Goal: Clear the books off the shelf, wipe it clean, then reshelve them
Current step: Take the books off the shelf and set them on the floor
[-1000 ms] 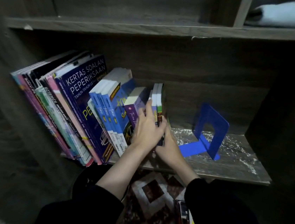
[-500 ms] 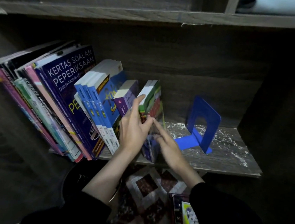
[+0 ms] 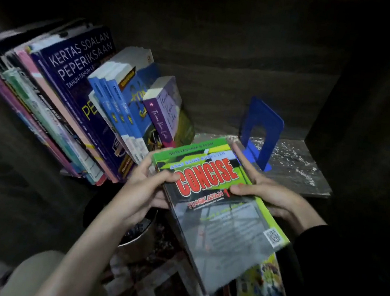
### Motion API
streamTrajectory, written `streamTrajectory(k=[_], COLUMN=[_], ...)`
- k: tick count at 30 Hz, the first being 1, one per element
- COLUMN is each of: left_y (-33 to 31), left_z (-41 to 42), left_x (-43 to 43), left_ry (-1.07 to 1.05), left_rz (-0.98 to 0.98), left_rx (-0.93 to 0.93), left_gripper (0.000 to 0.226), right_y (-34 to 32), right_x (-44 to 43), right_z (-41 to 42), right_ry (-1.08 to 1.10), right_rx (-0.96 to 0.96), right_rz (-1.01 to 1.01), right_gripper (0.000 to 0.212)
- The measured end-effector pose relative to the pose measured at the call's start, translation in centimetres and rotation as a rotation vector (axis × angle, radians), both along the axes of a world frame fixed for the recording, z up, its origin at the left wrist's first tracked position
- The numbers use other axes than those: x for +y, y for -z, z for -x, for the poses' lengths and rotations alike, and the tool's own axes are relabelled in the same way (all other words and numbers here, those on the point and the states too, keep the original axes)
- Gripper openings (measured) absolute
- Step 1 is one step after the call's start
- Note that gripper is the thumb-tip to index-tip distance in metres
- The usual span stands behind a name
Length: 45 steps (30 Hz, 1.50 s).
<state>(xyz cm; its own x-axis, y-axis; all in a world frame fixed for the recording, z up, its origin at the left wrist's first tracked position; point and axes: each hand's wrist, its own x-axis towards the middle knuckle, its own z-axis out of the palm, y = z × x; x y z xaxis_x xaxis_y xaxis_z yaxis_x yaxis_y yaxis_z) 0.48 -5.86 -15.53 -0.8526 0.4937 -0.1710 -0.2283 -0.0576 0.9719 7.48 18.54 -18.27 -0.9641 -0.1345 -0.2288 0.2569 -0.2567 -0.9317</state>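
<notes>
A green book marked CONCISE lies flat in front of the shelf, cover up, with at least one more book under it. My left hand grips its left edge, thumb on the cover. My right hand holds its right edge, thumb on the cover and index finger stretched along the side. A row of books leans to the left on the shelf, from a large dark blue one to a small purple one.
A blue metal bookend stands on the dusty, speckled shelf board right of the books. Below the shelf are a patterned floor, a round dark container and a yellow book lying on the floor.
Both hands have pulled the green book out of the row and turned it flat, cover up, in front of the shelf. The camera has moved closer and lower.
</notes>
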Motion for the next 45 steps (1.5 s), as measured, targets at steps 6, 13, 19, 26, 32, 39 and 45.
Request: streamTrajectory(k=[6, 13, 19, 26, 32, 39, 45], left_y=[8.2, 21.0, 28.1, 33.2, 34.7, 37.0, 32.4], left_z=[-1.7, -5.2, -6.2, -5.4, -6.1, -4.8, -3.0], left_x=[2.8, 9.5, 15.6, 18.8, 20.0, 19.6, 18.1], left_ry=[0.217, 0.109, 0.204, 0.252, 0.223, 0.412, 0.517], left_rz=[0.127, 0.281, 0.318, 0.462, 0.494, 0.682, 0.529], left_rx=[-0.265, -0.243, -0.262, -0.199, -0.085, 0.03, -0.265], left_gripper=[0.046, 0.085, 0.077, 0.066, 0.065, 0.071, 0.046], right_y=[6.6, 18.1, 24.8, 28.8, 30.8, 28.8, 23.3], right_x=[2.7, 6.0, 7.3, 9.0, 9.5, 8.3, 7.2], right_z=[-5.4, -9.6, -9.7, -8.3, -8.3, -6.9, -3.9], right_ry=[-0.035, 0.173, 0.509, 0.587, 0.612, 0.466, 0.311], right_rx=[-0.211, -0.553, -0.572, -0.668, -0.664, -0.741, -0.751], right_rz=[-0.008, -0.123, -0.213, -0.214, -0.312, -0.841, -1.032], right_gripper=[0.096, 0.1, 0.093, 0.064, 0.062, 0.061, 0.049])
